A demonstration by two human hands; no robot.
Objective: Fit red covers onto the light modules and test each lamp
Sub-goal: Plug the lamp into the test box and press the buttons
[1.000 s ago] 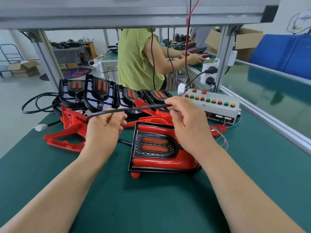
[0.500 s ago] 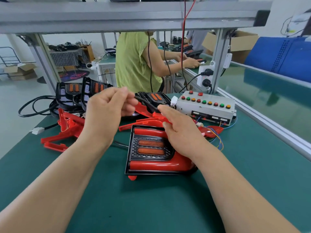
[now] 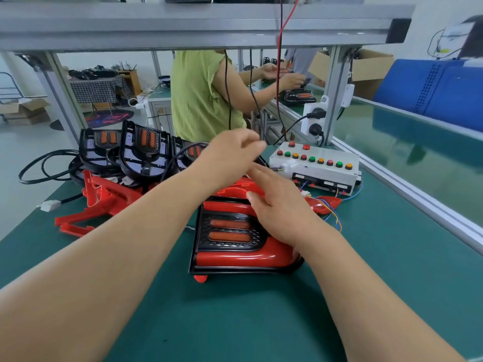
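Reaching forward over the bench, the left hand now hangs in the air between the row of bare light modules and the test box. That is farther right and farther out than half a second ago, when it was up beside the modules with the black cable in its fingers. Its fingers are curled, thumb and forefinger close together, but motion blur hides whether they pinch the cable, which arcs just behind the wrist. The right hand lies as before on the right side of the covered lamp, fingers straight and slightly apart, pointing toward the box. A second ago it too held the cable, stretched between both hands. The lamp sits flat on the green mat in the same place, its red cover fitted round the black centre. Loose red covers lie to its left, in front of the modules. A white connector lies against the box's near left corner.
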